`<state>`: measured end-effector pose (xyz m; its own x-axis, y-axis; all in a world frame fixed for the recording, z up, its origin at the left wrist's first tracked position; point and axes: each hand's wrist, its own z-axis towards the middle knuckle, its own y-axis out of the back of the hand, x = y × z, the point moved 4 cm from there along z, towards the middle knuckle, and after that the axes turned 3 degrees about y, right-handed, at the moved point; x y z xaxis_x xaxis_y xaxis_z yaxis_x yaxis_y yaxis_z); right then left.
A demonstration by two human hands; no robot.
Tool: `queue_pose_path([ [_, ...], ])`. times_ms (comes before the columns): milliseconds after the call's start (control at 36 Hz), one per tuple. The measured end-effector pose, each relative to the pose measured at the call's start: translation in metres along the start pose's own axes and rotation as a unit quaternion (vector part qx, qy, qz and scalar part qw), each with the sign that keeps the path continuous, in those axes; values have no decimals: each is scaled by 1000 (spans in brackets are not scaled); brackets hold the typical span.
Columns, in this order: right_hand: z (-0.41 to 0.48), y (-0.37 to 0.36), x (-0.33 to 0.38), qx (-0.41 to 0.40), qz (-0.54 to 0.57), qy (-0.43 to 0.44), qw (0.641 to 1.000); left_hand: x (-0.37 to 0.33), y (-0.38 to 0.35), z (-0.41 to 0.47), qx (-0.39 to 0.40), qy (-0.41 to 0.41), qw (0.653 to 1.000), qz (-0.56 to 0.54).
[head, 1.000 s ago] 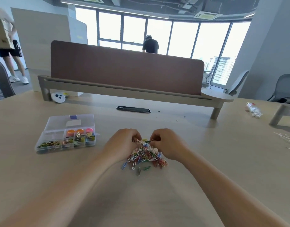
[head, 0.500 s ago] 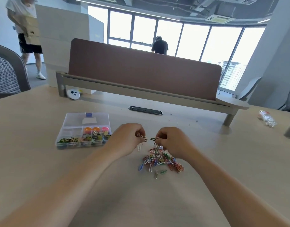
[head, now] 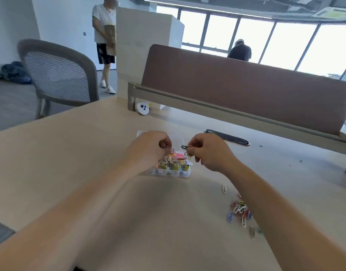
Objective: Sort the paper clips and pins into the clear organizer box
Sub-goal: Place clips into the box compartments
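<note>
**Both hands hold clips over the clear box**

The left hand (head: 148, 151) is over the clear organizer box (head: 174, 173). Its grip is closed tight. The thumb and fingers pinch some red-brown clips (head: 171, 150) that stick out to the right.

The right hand (head: 211, 153) is close by, over the right end of the box. Its grip is pinched shut too, on a dark clip (head: 185, 147) that points at the left hand. A few gold clips (head: 188, 156) hang down under it. The two hands are near each other but do not touch.

The box sits on the worktop (head: 90, 163), under the hands, so much of it is hidden. Its front row of little rooms shows. They hold yellow and green things, too blurry to name. Something pink shows in the box between the hands.

A pile of paper clips (head: 239, 209) in many colours lies on the worktop to the right, nearer the person and well apart from the box. The right arm covers part of it. One white clip (head: 224, 188) lies alone between the pile and the box.

Farther back there is a dark oval slot (head: 227, 136) in the worktop, and a brown screen (head: 246, 90) stands behind it. A small white round thing (head: 143, 109) sits by the end of the screen. A grey chair (head: 58, 75) stands to the left. One person (head: 103, 26) stands behind the chair, and another (head: 239, 52) is by the windows.
</note>
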<state>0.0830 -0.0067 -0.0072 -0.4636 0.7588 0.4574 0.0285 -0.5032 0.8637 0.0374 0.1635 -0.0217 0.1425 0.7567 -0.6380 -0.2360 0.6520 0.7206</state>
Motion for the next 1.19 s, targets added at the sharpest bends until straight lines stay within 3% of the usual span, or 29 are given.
queue_pose_path([
  [250, 50, -45, 38, 14, 17, 32, 999, 52, 24, 16, -9, 49, 998, 27],
  [556, 72, -80, 44, 31, 15, 35, 999, 86, 19, 25, 34, 58, 997, 39],
  [1194, 68, -101, 49, 46, -38, 69, 996, 93, 21, 23, 22, 44, 998, 41],
])
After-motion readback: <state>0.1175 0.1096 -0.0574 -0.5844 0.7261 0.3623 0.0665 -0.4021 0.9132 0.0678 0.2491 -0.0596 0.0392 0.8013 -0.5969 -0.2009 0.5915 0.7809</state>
